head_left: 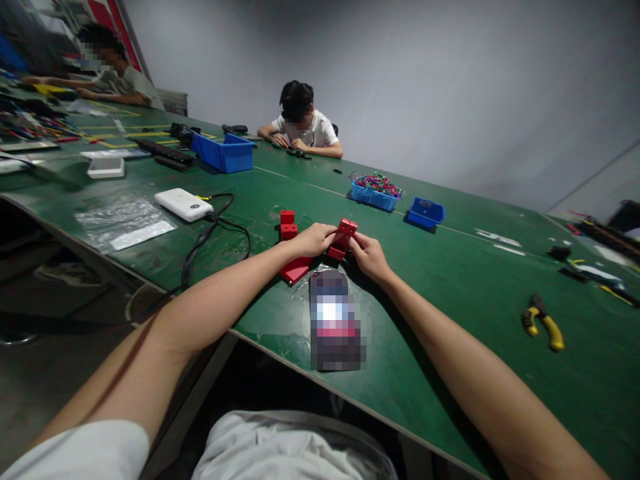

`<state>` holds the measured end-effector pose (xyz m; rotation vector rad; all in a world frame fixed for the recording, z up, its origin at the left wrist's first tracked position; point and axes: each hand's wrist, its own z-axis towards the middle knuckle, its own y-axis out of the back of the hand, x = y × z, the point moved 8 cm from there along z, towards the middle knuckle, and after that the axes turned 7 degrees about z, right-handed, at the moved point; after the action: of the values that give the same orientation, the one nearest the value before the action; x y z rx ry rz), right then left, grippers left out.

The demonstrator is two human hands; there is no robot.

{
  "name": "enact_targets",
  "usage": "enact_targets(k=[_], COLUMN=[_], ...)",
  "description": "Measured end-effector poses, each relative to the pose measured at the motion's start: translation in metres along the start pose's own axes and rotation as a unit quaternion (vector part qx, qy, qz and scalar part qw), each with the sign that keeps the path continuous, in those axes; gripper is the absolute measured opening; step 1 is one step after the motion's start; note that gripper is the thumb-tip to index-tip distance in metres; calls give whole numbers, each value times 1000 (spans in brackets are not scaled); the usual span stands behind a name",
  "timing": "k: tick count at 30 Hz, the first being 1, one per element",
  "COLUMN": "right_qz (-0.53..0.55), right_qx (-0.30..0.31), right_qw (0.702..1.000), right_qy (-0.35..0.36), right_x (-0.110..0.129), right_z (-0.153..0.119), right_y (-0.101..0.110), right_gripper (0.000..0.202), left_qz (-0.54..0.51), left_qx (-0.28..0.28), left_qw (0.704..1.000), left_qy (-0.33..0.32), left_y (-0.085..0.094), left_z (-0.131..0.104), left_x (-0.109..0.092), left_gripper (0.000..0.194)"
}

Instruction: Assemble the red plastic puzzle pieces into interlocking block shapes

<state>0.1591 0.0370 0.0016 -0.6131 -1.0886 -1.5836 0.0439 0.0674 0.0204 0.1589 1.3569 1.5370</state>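
Note:
Between my two hands a small red block-like part [343,239] is held just above the green table, its top face showing small dark holes. My left hand [318,240] grips it from the left with the fingers closed. From the right, my right hand [370,257] pinches the same part. Left of it, partly behind my left hand, another red part [288,225] stands on the table. A flat red piece [296,270] lies below my left wrist. Nearest to my hands on the near side is a phone [335,320] with its screen lit and blurred out.
A white power bank [183,204] with a black cable lies left, beside a clear plastic bag [125,223]. Blue bins [225,153], one blue box of coloured wires [375,197] and another small blue bin [425,213] stand farther back. Yellow-handled pliers [543,323] lie right. Two people sit across.

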Motion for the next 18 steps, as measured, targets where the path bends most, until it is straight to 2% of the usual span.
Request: enact_targets(k=[4,9,18], right_qz=[2,-21,-8], right_qx=[-12,-13,-4], right_qw=[1000,1000,1000], right_qy=[-4,-8,-20], right_x=[2,-1,-4], right_z=[0,1,0], right_y=[2,5,4], right_gripper=[39,40,45], left_qz=[-21,6,-9], left_qx=[1,-1,-3], left_qw=[1000,1000,1000], left_qy=[5,-18,10], left_y=[-1,-2,2], left_z=[-1,-1,-2], left_x=[1,-4,-3], left_gripper=[26,29,25])
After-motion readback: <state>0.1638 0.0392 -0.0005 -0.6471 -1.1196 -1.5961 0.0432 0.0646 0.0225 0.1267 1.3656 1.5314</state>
